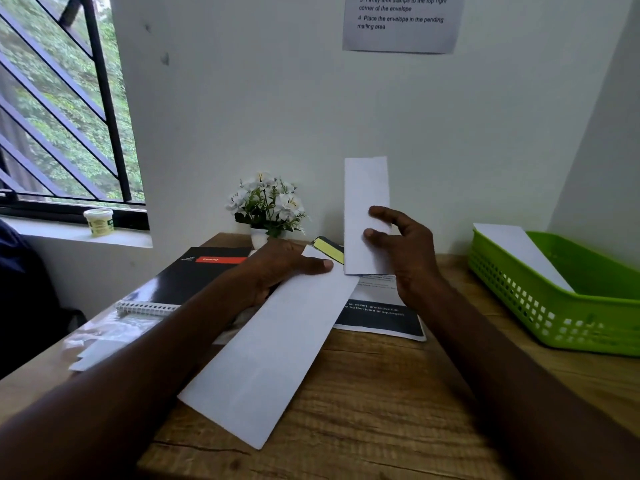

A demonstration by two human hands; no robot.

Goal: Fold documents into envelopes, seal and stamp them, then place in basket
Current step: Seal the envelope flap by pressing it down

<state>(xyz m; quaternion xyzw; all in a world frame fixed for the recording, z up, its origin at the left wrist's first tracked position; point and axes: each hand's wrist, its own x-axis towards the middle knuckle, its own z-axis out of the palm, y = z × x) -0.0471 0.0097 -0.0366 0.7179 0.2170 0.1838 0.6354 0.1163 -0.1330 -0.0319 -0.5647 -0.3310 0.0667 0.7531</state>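
The wooden surface fills the lower half of the view, its grain running left to right, set against a pale wall. At its right end sits a green perforated basket with a white envelope in the basket lying slanted inside, one end resting up on the far rim.

Across the middle of the surface lies a long white envelope, plain and unmarked on the side that shows, angled from the near left up toward the far right. The left hand holds its far end, thumb lying flat on top of the paper, fingers hidden beneath; this grip is closed on the envelope.

Under that hand is a black spiral notebook with a red label, and beside it a clear plastic sleeve. A printed sheet with a dark band of text lies partly under the envelope.

The right hand holds a folded document, a narrow white strip standing upright above the surface, pinched between thumb and fingertips near its lower half; the bottom edge is just above the envelope's far end.

A small pot of white flowers stands against the wall, a yellow sticky pad near it. A small tub rests on the windowsill.
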